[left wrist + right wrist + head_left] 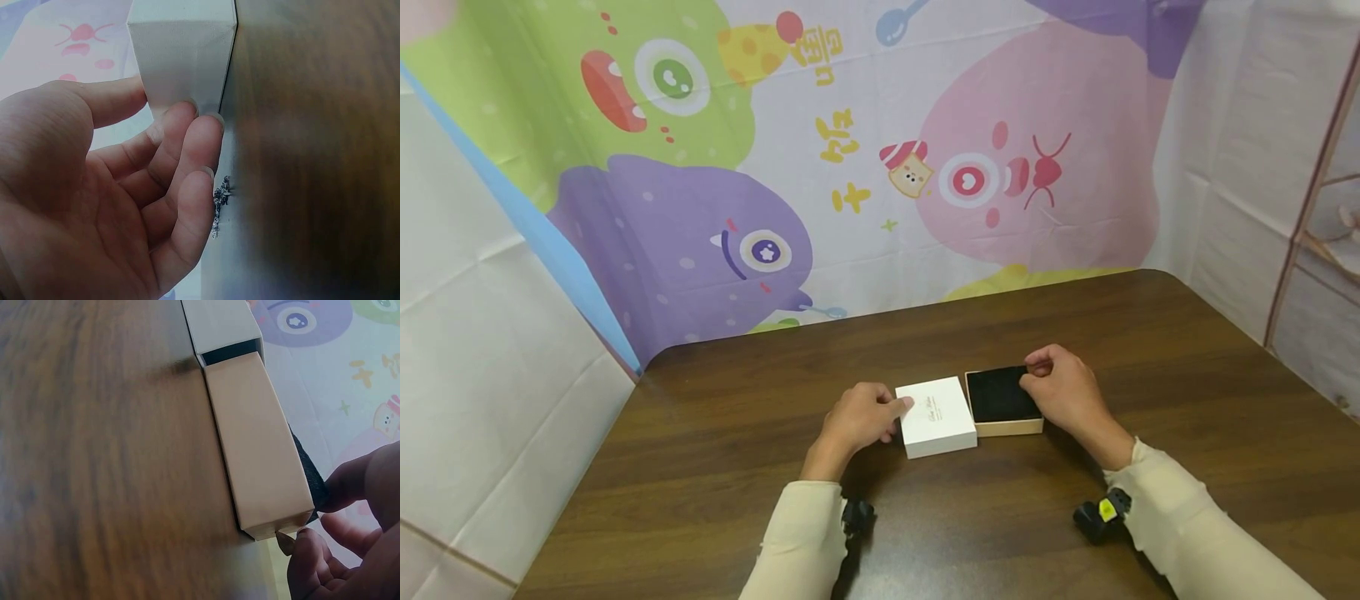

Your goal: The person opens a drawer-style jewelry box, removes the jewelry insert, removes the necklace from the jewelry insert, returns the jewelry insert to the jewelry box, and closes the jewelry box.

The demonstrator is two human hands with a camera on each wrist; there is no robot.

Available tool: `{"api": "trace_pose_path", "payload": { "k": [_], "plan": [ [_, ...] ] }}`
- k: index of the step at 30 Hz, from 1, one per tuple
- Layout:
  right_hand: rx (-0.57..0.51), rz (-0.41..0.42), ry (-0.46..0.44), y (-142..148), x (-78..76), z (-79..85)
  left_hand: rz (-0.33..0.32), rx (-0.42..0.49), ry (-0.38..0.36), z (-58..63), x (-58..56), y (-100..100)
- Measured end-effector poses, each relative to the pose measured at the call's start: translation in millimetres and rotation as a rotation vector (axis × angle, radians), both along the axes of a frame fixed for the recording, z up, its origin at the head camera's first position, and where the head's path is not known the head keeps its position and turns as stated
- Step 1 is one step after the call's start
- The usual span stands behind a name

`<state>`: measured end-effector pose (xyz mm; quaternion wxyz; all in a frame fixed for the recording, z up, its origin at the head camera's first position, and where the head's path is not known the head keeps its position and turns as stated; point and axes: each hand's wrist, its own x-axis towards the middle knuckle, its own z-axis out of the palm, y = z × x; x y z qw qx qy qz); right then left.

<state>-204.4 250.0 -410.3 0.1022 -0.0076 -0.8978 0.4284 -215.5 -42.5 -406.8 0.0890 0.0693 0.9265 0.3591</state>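
A white box sleeve (936, 417) with small printed lettering lies flat on the table, and a tan drawer (1011, 428) sticks out of its right side. Inside the drawer sits a black pad (1000, 396), its right edge raised above the rim in the right wrist view. My left hand (867, 412) holds the sleeve's left end, thumb on top and fingers curled at the side. At the drawer's far right corner, my right hand (1063, 390) pinches the black pad's edge. Beside its fingertips, a small tan pull tab (285, 544) shows on the drawer's end.
The dark wooden table (722, 450) stretches around the box on all sides. Behind it hangs a cartoon-printed cloth (865, 250), with pale cloth walls to the left and right. Black wrist cameras (1101, 517) are strapped under both sleeves.
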Motion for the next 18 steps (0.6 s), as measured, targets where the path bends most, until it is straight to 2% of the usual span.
{"api": "trace_pose_path", "payload": {
  "k": [18],
  "plan": [
    [0.009,0.016,-0.071,0.8,-0.7,-1.3,0.005,0.005,-0.004,0.5,0.3,-0.2]
  ]
}}
